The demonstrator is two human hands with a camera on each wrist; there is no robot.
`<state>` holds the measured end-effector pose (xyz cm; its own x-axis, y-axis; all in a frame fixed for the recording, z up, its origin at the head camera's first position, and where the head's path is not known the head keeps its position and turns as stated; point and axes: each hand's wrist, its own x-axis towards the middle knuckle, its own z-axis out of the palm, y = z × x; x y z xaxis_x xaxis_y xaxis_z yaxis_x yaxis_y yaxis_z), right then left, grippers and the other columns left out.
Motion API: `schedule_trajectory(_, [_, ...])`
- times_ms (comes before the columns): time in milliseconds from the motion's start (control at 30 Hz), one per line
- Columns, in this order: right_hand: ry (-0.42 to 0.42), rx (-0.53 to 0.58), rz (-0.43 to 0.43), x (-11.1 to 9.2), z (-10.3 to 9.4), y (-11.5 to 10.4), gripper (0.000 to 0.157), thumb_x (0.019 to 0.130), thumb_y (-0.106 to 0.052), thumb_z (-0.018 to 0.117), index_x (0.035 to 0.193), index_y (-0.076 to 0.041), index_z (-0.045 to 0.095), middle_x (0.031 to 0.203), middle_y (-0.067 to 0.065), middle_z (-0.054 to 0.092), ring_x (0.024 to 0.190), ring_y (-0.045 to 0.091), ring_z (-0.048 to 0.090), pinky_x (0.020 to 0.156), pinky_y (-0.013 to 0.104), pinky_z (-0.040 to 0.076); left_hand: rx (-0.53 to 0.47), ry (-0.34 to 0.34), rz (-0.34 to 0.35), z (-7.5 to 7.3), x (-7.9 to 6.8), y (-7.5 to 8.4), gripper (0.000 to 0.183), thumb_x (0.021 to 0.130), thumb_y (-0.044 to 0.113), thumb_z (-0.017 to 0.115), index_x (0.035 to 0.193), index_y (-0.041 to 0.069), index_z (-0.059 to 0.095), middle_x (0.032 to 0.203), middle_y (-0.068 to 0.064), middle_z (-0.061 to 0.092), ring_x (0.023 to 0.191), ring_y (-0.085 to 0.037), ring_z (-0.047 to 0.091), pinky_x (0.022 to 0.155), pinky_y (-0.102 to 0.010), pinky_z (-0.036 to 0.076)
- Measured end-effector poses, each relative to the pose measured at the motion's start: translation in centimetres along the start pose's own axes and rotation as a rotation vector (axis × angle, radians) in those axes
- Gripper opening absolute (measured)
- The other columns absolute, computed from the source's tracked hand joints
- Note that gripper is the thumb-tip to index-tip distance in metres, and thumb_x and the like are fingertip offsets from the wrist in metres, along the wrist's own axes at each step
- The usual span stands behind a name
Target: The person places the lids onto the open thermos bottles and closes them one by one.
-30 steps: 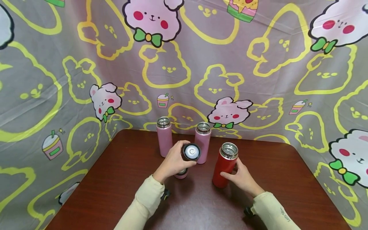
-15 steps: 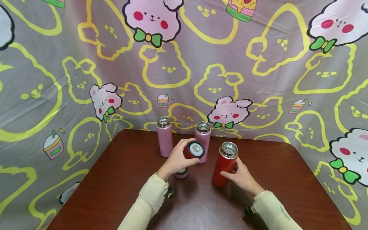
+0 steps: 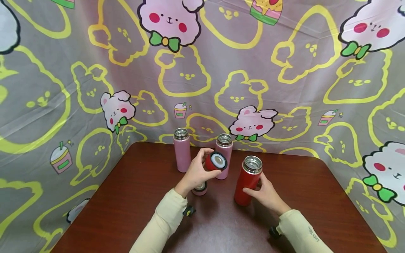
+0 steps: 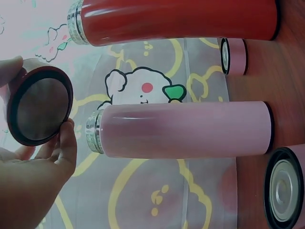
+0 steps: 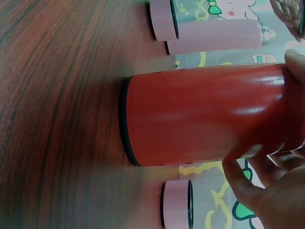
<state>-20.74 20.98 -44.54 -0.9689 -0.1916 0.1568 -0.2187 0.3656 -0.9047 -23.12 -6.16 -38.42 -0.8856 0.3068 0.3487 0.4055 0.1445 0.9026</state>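
My left hand grips a red bottle lid with a black rim, raised and tilted so its pale inner side shows. In the left wrist view that inner side of the lid looks dark. My right hand holds a red thermos bottle around its body, thumb across the front. The bottle stands upright, its steel mouth uncovered, to the right of the lid. Behind my left hand are two pink thermos bottles, one at left and one partly hidden, both with bare steel necks.
One pink lid lies inner side up on the brown table, below my left hand. Another pink lid shows beside the red bottle in the right wrist view. A patterned cloth hangs behind the table.
My left hand has moved slightly right and up with the red lid, turning it so more of its red side shows. My right hand and the red bottle have barely moved.
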Motion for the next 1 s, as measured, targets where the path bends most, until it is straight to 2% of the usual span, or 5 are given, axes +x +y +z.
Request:
schedule_trajectory(167, [-0.005,-0.011,0.001,-0.6,0.0,-1.8,0.070,0.079,-0.015,0.078,0.134,-0.004,0.036,0.125,0.022,0.053,0.112,0.038,0.053,0.088,0.047,0.048,0.019,-0.021,0.053,0.2,0.1,-0.5,0.065,0.074,0.014,0.080,0.128,0.012,0.043,0.115,-0.005,0.052,0.104,-0.018,0.053,0.088,-0.034,0.048])
schedule_trajectory(367, [-0.005,-0.004,0.012,-0.1,0.0,0.5,0.073,0.078,-0.016,0.079,0.136,-0.006,0.035,0.125,0.020,0.053,0.112,0.036,0.053,0.088,0.046,0.049,-0.016,-0.055,0.061,0.7,0.3,-0.4,0.067,0.075,0.007,0.078,0.131,0.007,0.042,0.118,-0.009,0.050,0.104,-0.020,0.053,0.089,-0.033,0.048])
schedule_trajectory(633, [0.003,-0.033,-0.028,0.3,-0.1,2.0,0.068,0.077,-0.021,0.079,0.131,-0.009,0.040,0.120,0.016,0.056,0.107,0.031,0.056,0.086,0.046,0.048,-0.033,-0.086,0.092,0.5,-0.2,3.1,0.062,0.078,0.000,0.071,0.132,-0.005,0.040,0.118,-0.015,0.047,0.103,-0.022,0.054,0.085,-0.031,0.050])
schedule_trajectory(900, [-0.023,-0.067,-0.080,-0.1,-1.0,1.7,0.068,0.079,-0.018,0.077,0.133,-0.011,0.038,0.121,0.016,0.057,0.107,0.035,0.056,0.087,0.051,0.047,-0.027,-0.095,0.118,0.6,0.0,3.5,0.064,0.078,0.000,0.071,0.133,-0.006,0.039,0.116,-0.017,0.047,0.101,-0.024,0.054,0.083,-0.033,0.051])
schedule_trajectory(1000, [-0.031,-0.053,-0.107,-0.1,-1.2,1.8,0.070,0.079,-0.017,0.077,0.136,-0.011,0.036,0.124,0.017,0.055,0.109,0.038,0.055,0.089,0.053,0.046,-0.026,-0.091,0.100,0.7,0.1,3.7,0.067,0.078,0.001,0.072,0.135,-0.007,0.037,0.116,-0.017,0.050,0.101,-0.024,0.052,0.084,-0.036,0.050])
